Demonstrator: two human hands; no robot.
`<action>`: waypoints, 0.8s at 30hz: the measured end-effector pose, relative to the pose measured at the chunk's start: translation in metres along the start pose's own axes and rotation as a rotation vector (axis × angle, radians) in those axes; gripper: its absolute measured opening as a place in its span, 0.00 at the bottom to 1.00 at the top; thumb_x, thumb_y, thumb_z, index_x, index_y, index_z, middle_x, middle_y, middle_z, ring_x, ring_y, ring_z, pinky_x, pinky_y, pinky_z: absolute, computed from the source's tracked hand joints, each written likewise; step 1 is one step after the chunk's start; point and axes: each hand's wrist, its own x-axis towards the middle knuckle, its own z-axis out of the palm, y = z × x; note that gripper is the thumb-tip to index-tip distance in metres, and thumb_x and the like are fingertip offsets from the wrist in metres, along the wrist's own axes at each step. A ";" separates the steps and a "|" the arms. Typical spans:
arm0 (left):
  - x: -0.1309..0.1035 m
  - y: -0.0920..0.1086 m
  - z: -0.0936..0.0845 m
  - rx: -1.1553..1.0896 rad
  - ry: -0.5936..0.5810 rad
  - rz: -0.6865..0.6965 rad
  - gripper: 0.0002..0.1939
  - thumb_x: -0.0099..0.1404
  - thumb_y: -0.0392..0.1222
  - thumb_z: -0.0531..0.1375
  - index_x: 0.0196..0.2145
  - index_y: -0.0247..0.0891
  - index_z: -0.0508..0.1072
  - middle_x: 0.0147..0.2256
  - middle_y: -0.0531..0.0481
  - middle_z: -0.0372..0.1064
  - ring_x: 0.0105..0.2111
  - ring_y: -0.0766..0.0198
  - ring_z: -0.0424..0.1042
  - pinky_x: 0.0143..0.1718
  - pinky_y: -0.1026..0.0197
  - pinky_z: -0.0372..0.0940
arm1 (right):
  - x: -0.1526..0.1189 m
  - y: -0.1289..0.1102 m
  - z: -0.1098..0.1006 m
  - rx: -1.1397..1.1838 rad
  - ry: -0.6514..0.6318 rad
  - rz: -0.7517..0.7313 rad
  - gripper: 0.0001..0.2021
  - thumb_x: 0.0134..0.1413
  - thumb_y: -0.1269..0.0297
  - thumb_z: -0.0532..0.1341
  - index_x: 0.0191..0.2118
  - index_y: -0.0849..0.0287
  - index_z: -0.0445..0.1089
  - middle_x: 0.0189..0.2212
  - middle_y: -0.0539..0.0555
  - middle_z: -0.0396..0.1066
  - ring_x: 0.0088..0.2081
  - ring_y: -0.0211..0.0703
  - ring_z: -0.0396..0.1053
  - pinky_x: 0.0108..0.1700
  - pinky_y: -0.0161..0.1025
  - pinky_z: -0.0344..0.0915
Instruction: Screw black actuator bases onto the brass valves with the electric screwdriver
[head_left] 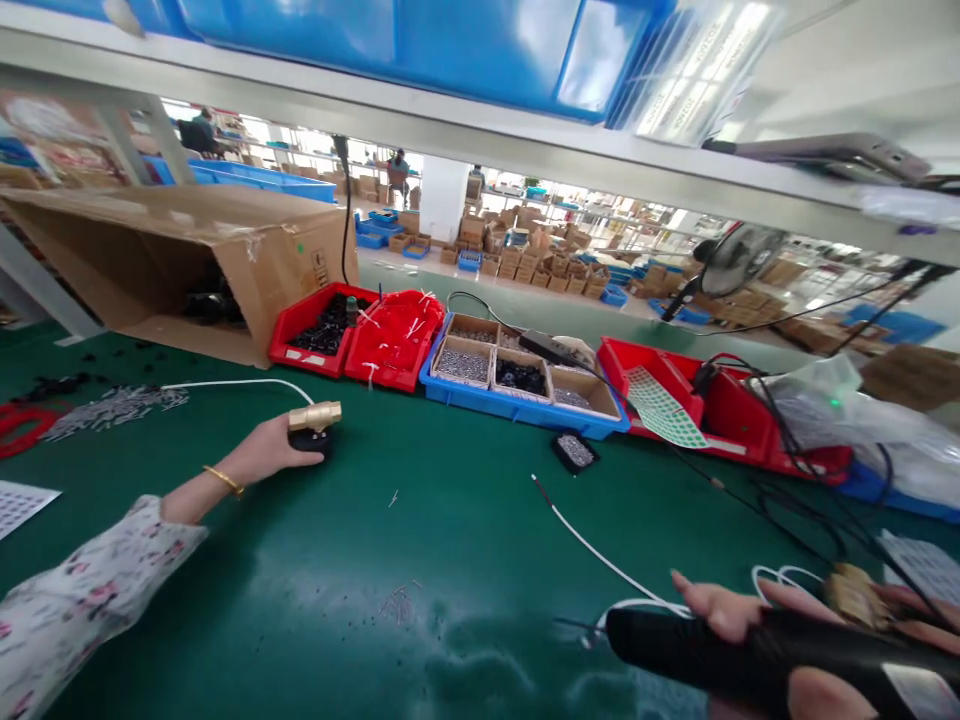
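Observation:
My left hand (268,455) is closed around a brass valve (315,416) with a black base, on the left of the green table. A white cable (247,382) runs from it toward a pile of small metal parts (116,408). At the lower right, blurred, my right hand (724,608) grips a black electric screwdriver (697,640), its bit pointing left. Among or just behind those fingers sits another brass valve (855,595); I cannot tell whether they hold it. A white cable (600,555) with a dark end lies beside this hand.
Loose screws (397,603) lie on the green table (465,500). A small black tray (575,452) stands before a blue tray (517,407) of sorted parts. Red bins (394,340), a cardboard box (292,240) and dark cables (795,440) line the back, under a shelf (450,110).

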 end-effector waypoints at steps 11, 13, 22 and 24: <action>0.001 0.157 0.125 -0.059 -0.202 0.263 0.30 0.44 0.43 0.69 0.46 0.36 0.69 0.44 0.47 0.70 0.45 0.54 0.70 0.48 0.56 0.64 | 0.000 -0.009 -0.012 0.008 0.082 0.054 0.32 0.30 0.38 0.71 0.31 0.60 0.62 0.22 0.48 0.60 0.23 0.34 0.58 0.28 0.36 0.67; -0.016 0.176 0.152 -0.066 -0.263 0.288 0.28 0.44 0.42 0.69 0.44 0.37 0.69 0.42 0.48 0.70 0.42 0.55 0.71 0.45 0.58 0.65 | 0.000 -0.012 -0.013 0.026 0.078 0.038 0.34 0.28 0.36 0.71 0.34 0.59 0.64 0.24 0.48 0.60 0.25 0.34 0.59 0.29 0.35 0.67; -0.080 0.205 0.217 -0.074 -0.452 0.296 0.26 0.53 0.40 0.62 0.50 0.38 0.63 0.48 0.44 0.64 0.44 0.53 0.70 0.47 0.54 0.65 | 0.009 -0.030 -0.017 0.370 -0.185 0.134 0.22 0.47 0.45 0.67 0.39 0.56 0.63 0.22 0.44 0.59 0.20 0.30 0.56 0.27 0.29 0.62; -0.084 0.203 0.206 -0.018 -0.397 0.332 0.32 0.53 0.45 0.63 0.54 0.37 0.60 0.54 0.40 0.60 0.49 0.47 0.67 0.51 0.48 0.63 | 0.013 -0.034 -0.016 0.433 -0.234 0.158 0.22 0.46 0.46 0.68 0.36 0.57 0.62 0.20 0.41 0.55 0.17 0.28 0.50 0.24 0.27 0.59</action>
